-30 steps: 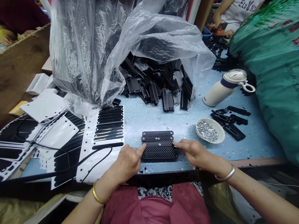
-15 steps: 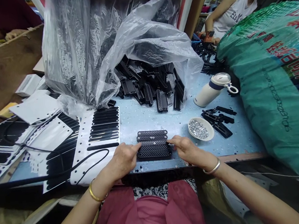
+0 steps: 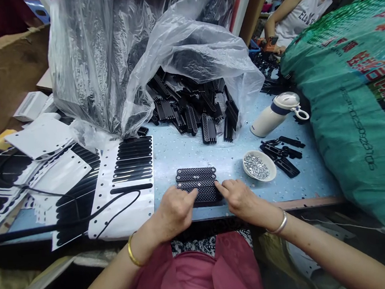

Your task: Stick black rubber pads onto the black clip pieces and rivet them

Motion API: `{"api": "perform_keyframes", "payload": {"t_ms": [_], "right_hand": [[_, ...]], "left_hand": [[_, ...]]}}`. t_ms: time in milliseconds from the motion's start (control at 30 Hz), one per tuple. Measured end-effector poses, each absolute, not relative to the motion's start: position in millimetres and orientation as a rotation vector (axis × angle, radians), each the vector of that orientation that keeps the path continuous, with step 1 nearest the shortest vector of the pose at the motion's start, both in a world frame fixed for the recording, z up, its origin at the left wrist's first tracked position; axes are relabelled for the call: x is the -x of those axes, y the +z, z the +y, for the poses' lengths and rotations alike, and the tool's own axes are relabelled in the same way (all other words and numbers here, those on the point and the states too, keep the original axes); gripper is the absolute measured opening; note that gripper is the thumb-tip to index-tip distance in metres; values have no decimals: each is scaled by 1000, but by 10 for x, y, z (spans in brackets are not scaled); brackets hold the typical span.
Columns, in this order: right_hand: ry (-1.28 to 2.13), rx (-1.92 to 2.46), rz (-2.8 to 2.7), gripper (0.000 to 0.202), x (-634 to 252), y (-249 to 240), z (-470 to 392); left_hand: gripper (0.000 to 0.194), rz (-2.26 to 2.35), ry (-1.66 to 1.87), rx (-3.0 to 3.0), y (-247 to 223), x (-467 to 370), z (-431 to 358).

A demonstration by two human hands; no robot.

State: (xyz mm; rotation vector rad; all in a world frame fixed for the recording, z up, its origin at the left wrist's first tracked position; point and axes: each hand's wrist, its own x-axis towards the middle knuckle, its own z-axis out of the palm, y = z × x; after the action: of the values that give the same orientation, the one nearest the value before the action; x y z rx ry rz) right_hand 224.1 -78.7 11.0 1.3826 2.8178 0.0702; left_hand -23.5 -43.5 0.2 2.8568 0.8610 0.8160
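Black mesh-patterned strips (image 3: 195,172) lie side by side in a block near the table's front edge, with small silver rings at several of their holes. My left hand (image 3: 176,212) is at the block's lower left, fingers curled, its thumb reaching over the mesh. On the right side, my right hand (image 3: 242,201) has its index fingertip at the block's right end and its other fingers folded in. What either hand may hold inside its fingers is hidden. A white bowl (image 3: 270,172) of small silver rings stands to the right.
A clear plastic bag (image 3: 182,41) spills black parts (image 3: 189,106) behind the block. White sheets with black strips (image 3: 144,208) and a cable (image 3: 67,228) lie left. Right are a bottle (image 3: 267,120), loose black pieces (image 3: 287,167) and a green sack (image 3: 343,116). Another person (image 3: 294,14) sits beyond.
My left hand has moved right, from the block's left end onto its lower mesh. My right hand stays at the right end, with only a slight shift. The view has shifted slightly.
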Motion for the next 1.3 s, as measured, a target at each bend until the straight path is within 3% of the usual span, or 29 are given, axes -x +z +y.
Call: {"api": "perform_keyframes", "payload": {"t_ms": [133,300,433,600,767,867,967,1133,1300], "right_hand": [[-15,-1482,2837,62,-2285,-18,-822],[-162,-1490,2856,56,-2246,-10,-785],[-499,-1630,2845,44,-2246,74,-694],[-599,-1706,2887,54,-2248,-31,-770],[-1359,-2026,2761,41,-2281,-109,-789],[-1601,-2133,2666,37,-2283,-97,-764],[-1666,-2176,2646,35,-2269,-96,-757],[-1733,-2173,2590,35,-2279,-125,-757],[-1347,-2025,2844,39,-2313,-128,-778]], "left_hand": [[35,775,651,-2850,29,-51,-513],[43,852,372,-2854,19,-210,-511],[36,835,223,-2869,57,-230,-496],[29,840,219,-2855,103,-244,-484],[23,861,154,-2850,154,-255,-459],[20,865,153,-2834,178,-254,-450],[19,873,181,-2808,187,-267,-441],[35,856,150,-2839,185,-338,-409],[38,855,39,-2862,179,-400,-369]]}}
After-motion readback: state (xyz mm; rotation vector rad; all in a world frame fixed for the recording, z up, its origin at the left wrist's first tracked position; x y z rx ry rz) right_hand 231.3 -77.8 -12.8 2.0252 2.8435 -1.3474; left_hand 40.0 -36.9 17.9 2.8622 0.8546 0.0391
